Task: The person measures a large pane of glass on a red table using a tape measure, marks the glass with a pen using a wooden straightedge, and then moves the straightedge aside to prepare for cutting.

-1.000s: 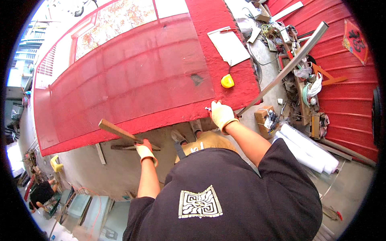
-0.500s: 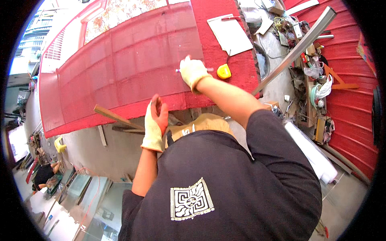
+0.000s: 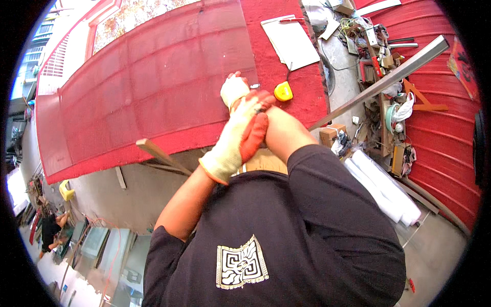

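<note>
A large sheet of glass [image 3: 153,77] lies on the red cloth-covered table [image 3: 286,115] and mirrors a window. My right hand [image 3: 235,90], in a pale glove with red fingers, is closed over the glass near its right edge. The end of a slim marker [image 3: 254,86] pokes out beside it; the rest is hidden in the hand. My left hand [image 3: 232,140], gloved alike, crosses over and grips my right wrist, its fingers on top and thumb at the near side. Just right of the hands sits a yellow tape measure [image 3: 283,91].
A white notepad [image 3: 290,43] with a red pen lies on the table at the far right. A long metal bar [image 3: 383,82] slants up beyond the table's right edge. Wooden sticks [image 3: 162,156] jut out near its front edge. Another person [image 3: 51,231] works at far left.
My left hand has come up and right from beside the table onto my right wrist. My right hand has shifted slightly left, and less of the marker shows.
</note>
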Tool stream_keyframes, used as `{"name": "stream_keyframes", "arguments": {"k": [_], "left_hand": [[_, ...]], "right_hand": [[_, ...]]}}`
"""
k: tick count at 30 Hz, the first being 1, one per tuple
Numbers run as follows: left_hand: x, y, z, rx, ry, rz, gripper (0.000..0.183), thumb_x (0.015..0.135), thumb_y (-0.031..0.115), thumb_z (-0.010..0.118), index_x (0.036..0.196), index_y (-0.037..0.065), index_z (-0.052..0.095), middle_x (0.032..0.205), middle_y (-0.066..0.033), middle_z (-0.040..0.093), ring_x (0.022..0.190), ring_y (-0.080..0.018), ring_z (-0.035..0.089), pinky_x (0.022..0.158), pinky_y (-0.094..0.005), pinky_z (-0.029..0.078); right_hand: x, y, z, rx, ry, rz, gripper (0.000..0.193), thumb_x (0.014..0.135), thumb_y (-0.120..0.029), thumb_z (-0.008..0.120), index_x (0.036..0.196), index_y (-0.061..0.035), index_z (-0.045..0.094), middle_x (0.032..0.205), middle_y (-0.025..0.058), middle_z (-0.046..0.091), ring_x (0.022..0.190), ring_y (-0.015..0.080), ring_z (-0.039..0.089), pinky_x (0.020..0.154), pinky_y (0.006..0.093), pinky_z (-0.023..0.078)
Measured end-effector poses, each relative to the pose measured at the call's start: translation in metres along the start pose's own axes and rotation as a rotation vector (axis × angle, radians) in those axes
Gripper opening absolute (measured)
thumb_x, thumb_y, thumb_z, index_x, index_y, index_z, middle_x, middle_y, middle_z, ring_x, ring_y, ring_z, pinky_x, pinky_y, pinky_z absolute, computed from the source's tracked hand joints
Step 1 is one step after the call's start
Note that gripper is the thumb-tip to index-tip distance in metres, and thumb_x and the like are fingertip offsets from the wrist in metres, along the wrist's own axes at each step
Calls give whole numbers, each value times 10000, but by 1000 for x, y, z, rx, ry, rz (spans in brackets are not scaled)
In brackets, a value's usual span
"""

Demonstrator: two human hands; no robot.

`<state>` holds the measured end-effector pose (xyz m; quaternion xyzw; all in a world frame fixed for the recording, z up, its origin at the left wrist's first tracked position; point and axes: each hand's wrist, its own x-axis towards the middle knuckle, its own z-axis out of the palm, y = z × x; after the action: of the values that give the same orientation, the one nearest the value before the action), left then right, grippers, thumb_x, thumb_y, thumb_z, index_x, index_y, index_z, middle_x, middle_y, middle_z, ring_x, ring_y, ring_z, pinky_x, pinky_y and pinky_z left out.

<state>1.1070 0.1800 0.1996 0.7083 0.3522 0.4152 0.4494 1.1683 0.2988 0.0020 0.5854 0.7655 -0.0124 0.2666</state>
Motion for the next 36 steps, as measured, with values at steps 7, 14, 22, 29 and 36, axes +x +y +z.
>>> {"name": "stream_keyframes", "arguments": {"k": [7,14,22,29,36], "left_hand": [[10,79,-30,-44,-475,260,658,948,337,617,1519,15,567,1568,-197,545,1559,-415,395,1309,-603,143],[1,6,-34,283,-243,122,624,1046,529,559,1466,69,609,1470,-176,615,1453,-363,519,1278,-546,239],[-59,-45,-50,427,-251,-287,524,943,255,759,1418,67,639,1146,-200,726,1097,-392,693,1011,-469,534],[-70,-47,-60,474,-231,-386,318,979,202,720,1286,119,731,1056,-177,750,948,-365,723,832,-423,588],[-124,-43,-140,374,285,-478,308,1011,40,708,1316,84,718,1090,-64,744,826,-140,658,672,-297,552]], "right_hand": [[-18,8,-29,77,-118,-83,467,1100,-179,491,1532,-41,601,1719,233,375,1558,491,383,955,589,595],[1,3,-10,115,-89,-43,490,1026,-270,620,1482,-96,670,1707,253,391,1553,548,350,869,569,605],[-18,14,-41,-34,-193,-245,503,1046,-298,588,1487,-66,652,1665,252,451,1537,517,398,942,566,594],[-32,30,-24,300,-6,7,597,1094,-217,469,1625,42,394,1674,325,389,1286,418,693,1000,539,584],[-60,82,-43,757,259,67,285,1076,-261,526,1233,-79,679,1204,212,733,1126,417,723,948,531,587]]}}
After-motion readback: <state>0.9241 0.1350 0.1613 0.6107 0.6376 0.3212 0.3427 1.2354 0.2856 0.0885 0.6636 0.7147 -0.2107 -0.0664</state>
